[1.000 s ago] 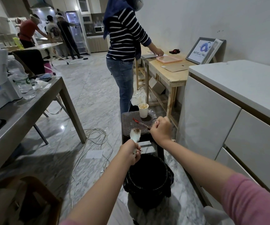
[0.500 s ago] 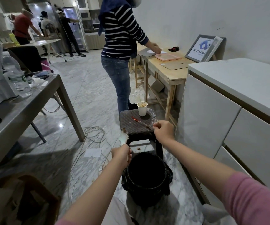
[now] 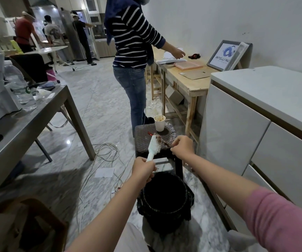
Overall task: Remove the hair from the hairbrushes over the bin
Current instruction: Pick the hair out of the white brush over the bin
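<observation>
We're gripping the pale hairbrush [image 3: 153,145] by its handle with our left hand [image 3: 143,169], fingers curled tight around the bottom end, so the brush is sticking up and away from that fist, tilted a bit, bristles pointing toward the other hand. Our right hand [image 3: 182,147] is sitting just beside the bristle side with its fingers bunched together, pinching a clump of dark brownish hair [image 3: 162,141] that's stretching from the fingertips over to the bristles near the top of the brush head. We can't make out exactly which fingers are doing the pinching since the back of the hand is facing us. The black bin [image 3: 165,202] is sitting on the floor below and a little nearer to us than both sets of fingers, its opening almost directly under the left fist. Just beyond the fingers there's a dark woven stool [image 3: 146,142], and the brush head and the right hand are showing in front of its top. On the stool, past the fingertips, a white paper cup [image 3: 159,122] is standing upright with something brownish inside, and a small red thing [image 3: 149,133] is lying near it; too small for us to tell what it is. Further off, a person in a striped top [image 3: 130,39] is standing at a wooden table [image 3: 192,82].
</observation>
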A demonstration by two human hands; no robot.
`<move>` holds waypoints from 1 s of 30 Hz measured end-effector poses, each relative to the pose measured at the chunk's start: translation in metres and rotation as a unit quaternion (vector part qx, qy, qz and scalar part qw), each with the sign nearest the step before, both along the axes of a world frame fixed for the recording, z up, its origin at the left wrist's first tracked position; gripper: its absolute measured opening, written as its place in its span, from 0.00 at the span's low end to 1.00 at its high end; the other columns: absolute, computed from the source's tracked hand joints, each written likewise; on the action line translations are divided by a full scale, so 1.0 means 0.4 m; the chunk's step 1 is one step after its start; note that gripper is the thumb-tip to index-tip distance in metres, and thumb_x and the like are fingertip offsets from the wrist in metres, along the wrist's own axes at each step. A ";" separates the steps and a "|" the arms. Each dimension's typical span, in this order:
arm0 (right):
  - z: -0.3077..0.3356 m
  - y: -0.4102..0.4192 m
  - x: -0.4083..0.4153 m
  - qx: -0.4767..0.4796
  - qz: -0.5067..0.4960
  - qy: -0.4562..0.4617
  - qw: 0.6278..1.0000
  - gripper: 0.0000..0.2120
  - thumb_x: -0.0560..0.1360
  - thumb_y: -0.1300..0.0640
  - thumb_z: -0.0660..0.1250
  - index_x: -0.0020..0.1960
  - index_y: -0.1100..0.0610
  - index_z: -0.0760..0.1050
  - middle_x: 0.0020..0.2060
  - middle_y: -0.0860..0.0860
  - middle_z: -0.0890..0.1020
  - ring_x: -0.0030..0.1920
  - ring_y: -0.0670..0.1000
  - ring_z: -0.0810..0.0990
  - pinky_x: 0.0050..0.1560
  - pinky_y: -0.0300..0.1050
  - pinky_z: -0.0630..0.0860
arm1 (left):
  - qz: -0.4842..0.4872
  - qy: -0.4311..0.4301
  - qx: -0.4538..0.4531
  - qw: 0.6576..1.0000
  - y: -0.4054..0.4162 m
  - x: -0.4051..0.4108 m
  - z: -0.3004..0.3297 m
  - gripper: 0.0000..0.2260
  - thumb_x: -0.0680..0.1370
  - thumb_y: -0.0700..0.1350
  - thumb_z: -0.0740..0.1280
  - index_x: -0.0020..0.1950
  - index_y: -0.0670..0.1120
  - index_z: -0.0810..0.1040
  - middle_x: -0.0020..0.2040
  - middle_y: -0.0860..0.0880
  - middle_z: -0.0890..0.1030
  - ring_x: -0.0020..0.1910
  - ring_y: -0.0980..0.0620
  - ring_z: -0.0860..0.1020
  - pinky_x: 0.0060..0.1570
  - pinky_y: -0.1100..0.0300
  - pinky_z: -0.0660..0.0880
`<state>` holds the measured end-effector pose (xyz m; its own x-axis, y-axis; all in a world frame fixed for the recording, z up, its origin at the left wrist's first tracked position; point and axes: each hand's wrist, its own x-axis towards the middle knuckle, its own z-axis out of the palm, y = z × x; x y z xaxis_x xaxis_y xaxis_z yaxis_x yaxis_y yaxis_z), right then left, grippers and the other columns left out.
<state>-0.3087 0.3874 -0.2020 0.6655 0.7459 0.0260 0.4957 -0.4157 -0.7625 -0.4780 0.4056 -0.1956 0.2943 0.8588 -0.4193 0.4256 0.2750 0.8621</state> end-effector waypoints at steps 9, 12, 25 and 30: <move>0.027 0.013 -0.009 0.087 0.048 0.109 0.989 0.20 0.72 0.55 0.73 0.62 0.59 0.77 0.52 0.54 0.82 0.48 0.46 0.77 0.46 0.35 0.71 | -0.032 0.020 0.072 0.997 -0.021 0.013 -0.013 0.06 0.74 0.39 0.63 0.49 0.44 0.70 0.41 0.42 0.77 0.26 0.51 0.70 0.24 0.63 0.65; 0.024 0.021 -0.011 0.104 0.001 0.115 0.988 0.12 0.71 0.60 0.74 0.53 0.61 0.82 0.48 0.56 0.85 0.44 0.47 0.79 0.46 0.39 0.73 | -0.036 0.015 0.087 0.995 -0.027 0.012 -0.012 0.06 0.73 0.37 0.64 0.48 0.44 0.70 0.40 0.43 0.75 0.26 0.51 0.70 0.23 0.63 0.64; 0.019 0.008 -0.028 0.087 -0.023 0.085 0.992 0.01 0.69 0.61 0.74 0.42 0.58 0.84 0.38 0.51 0.83 0.43 0.48 0.80 0.48 0.42 0.76 | 0.050 -0.113 -0.103 0.987 -0.034 0.013 0.002 0.04 0.79 0.38 0.62 0.45 0.40 0.73 0.33 0.48 0.73 0.25 0.54 0.65 0.21 0.66 0.60; 0.013 -0.003 -0.042 0.081 0.026 0.071 0.994 0.01 0.69 0.62 0.73 0.40 0.59 0.82 0.36 0.50 0.81 0.41 0.47 0.79 0.44 0.41 0.73 | 0.103 -0.154 -0.173 0.967 -0.034 0.006 0.008 0.06 0.78 0.35 0.59 0.42 0.40 0.74 0.33 0.47 0.73 0.24 0.54 0.64 0.19 0.68 0.59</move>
